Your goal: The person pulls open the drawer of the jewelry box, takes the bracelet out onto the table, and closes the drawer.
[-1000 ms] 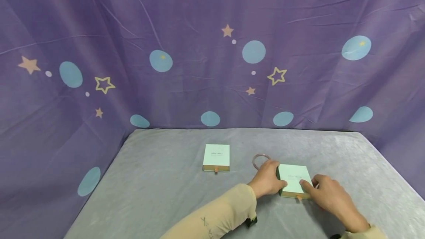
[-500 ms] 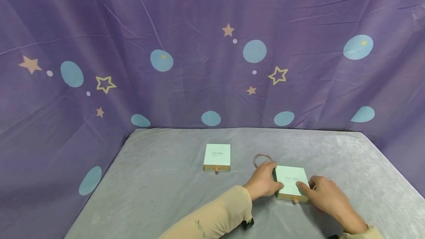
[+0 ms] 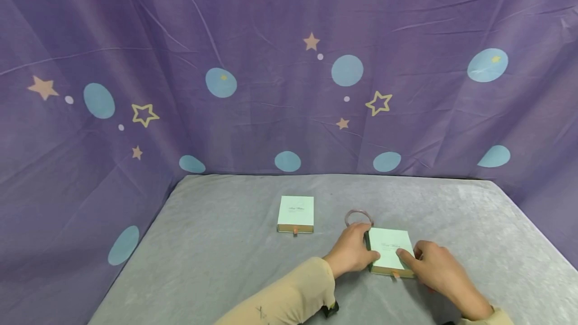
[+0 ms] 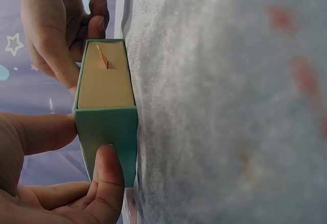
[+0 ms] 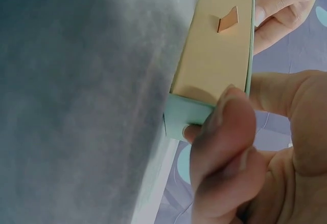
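A pale green drawer-style gift box with faint lettering on its lid lies at right of centre on the grey cloth. My left hand grips its left side, thumb on the top edge and curled fingers against the side wall. At the opposite side my right hand holds it, thumb on the lid and bent fingers along the wall. In the left wrist view the cream drawer front sits flush within the green sleeve, with an orange ribbon tab poking out. The right wrist view shows the same tab.
A second, matching pale green box lies farther back to the left, its tab facing me. Just behind my left hand is a thin, pinkish translucent ring, partly hidden. A purple curtain closes off the cloth-covered table at the back.
Both hands have shifted the gripped box a little to the left and nearer to me. The second box and the ring stay in place.
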{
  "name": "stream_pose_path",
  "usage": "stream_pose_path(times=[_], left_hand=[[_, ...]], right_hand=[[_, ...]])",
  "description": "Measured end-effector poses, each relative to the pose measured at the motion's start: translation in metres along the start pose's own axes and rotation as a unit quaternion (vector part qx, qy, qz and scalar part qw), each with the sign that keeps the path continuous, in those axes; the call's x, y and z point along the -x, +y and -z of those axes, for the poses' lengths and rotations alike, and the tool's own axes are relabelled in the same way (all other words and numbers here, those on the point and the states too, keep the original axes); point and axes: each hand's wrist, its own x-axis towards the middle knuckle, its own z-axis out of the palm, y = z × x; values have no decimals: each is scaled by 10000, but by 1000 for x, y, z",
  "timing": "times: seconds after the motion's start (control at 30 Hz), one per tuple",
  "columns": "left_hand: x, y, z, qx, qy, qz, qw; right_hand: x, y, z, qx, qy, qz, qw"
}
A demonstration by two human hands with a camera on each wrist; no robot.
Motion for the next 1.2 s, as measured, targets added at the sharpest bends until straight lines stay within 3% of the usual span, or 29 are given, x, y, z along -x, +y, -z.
stream_pose_path(times=[0.5, 0.93, 1.2], left_hand=[[10, -8, 4, 183, -1, 71, 9998], [19, -20, 16, 656, -163, 262, 9974], [23, -27, 21, 720, -125, 220, 9971]], right_hand=[[3, -8, -6, -32, 7, 97, 9999], [0, -21, -17, -210, -121, 215, 9995], [0, -29, -22, -236, -96, 312, 9992]])
